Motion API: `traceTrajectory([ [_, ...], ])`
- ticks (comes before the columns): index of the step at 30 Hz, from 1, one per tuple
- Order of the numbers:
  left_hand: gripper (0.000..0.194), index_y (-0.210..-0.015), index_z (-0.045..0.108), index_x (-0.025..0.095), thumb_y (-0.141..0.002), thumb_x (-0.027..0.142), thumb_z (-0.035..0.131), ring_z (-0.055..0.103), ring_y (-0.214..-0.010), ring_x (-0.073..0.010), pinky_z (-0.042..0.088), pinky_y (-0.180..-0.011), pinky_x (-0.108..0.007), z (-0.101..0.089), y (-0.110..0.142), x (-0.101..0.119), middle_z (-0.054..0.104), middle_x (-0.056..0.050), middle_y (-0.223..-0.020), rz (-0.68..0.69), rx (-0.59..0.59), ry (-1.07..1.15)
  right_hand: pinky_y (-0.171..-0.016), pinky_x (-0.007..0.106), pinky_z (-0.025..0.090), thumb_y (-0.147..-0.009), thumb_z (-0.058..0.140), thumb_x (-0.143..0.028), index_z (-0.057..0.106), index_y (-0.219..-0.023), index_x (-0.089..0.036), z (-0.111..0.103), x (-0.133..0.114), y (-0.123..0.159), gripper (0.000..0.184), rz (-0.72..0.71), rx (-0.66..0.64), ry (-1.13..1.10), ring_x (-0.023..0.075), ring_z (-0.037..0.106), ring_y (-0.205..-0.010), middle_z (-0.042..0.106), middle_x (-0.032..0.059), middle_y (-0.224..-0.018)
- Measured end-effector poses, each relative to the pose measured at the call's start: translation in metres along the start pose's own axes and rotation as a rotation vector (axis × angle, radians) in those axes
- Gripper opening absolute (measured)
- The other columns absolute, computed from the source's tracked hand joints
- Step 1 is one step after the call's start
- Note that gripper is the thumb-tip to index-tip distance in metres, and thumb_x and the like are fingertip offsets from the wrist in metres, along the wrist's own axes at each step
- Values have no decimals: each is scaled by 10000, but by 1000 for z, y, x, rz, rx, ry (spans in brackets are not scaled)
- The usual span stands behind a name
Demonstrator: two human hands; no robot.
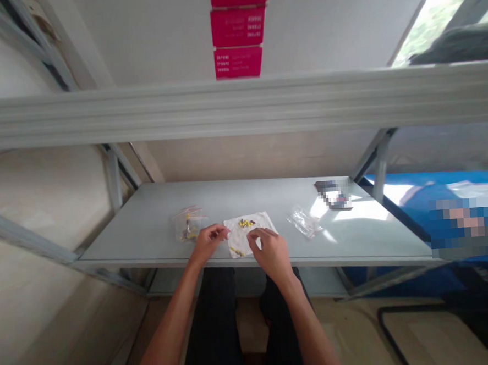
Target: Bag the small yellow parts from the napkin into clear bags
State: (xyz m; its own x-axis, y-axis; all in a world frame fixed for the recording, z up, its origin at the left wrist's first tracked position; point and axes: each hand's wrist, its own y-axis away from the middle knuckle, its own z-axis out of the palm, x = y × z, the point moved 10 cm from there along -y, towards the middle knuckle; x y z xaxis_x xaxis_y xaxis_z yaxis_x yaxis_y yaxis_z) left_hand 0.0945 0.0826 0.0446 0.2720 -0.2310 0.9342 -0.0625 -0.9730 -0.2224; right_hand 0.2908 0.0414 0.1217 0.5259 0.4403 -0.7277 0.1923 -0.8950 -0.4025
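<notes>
A white paper sheet (250, 229) lies on the grey shelf (155, 210) with small yellow and dark pieces (245, 223) on it. My left hand (209, 241) rests at the sheet's left edge, fingers curled in a pinch; what they hold, if anything, is too small to see. My right hand (269, 248) hovers over the sheet's near right part, fingers bent and pinched together. A clear plastic bag (187, 224) with yellow pieces inside lies just left of my left hand.
An empty clear bag (304, 222) lies right of the sheet. A dark flat object (331, 192) sits at the shelf's back right. An upper shelf beam (239, 105) crosses overhead, with pink boxes (237, 34) behind. My dark trousers (219, 316) are below the shelf edge.
</notes>
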Motion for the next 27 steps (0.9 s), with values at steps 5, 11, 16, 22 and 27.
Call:
traceTrajectory([
  [5,408,-784,714,161,-928,524,596,637,-779,-182,467,-743,-265,-1,1,6,712,-41,-787,7,18,-1,-622,241,407,-925,598,-253,735,-823,-192,-3,-30,11,182,-56,-166,-119,127,549,-615,716,26,-764],
  [11,509,-927,769,154,-909,625,576,659,-802,-210,485,-742,-290,-2,5,7,752,-75,-856,-40,-23,92,-589,246,373,-921,622,-336,704,-755,-178,32,0,-4,243,-41,-283,-289,119,495,-608,667,12,-701],
  [16,464,-856,766,160,-860,612,658,678,-865,-232,496,-815,-308,-1,6,13,760,-84,-880,-32,-58,121,-586,258,342,-918,628,-392,664,-722,-174,49,23,-17,294,-15,-187,-302,115,447,-592,589,-4,-652],
  [22,360,-833,745,161,-847,518,708,651,-813,-209,476,-755,-281,1,5,9,734,-61,-827,-28,-46,58,-566,259,345,-901,631,-522,662,-766,-165,60,56,-16,383,98,-62,-457,129,461,-595,584,15,-670],
  [27,318,-818,730,160,-873,470,686,620,-792,-192,459,-736,-269,4,4,8,703,-45,-810,-10,-75,-3,-596,257,374,-920,622,-512,691,-810,-163,67,53,-13,372,57,-143,-460,138,510,-629,623,24,-705],
])
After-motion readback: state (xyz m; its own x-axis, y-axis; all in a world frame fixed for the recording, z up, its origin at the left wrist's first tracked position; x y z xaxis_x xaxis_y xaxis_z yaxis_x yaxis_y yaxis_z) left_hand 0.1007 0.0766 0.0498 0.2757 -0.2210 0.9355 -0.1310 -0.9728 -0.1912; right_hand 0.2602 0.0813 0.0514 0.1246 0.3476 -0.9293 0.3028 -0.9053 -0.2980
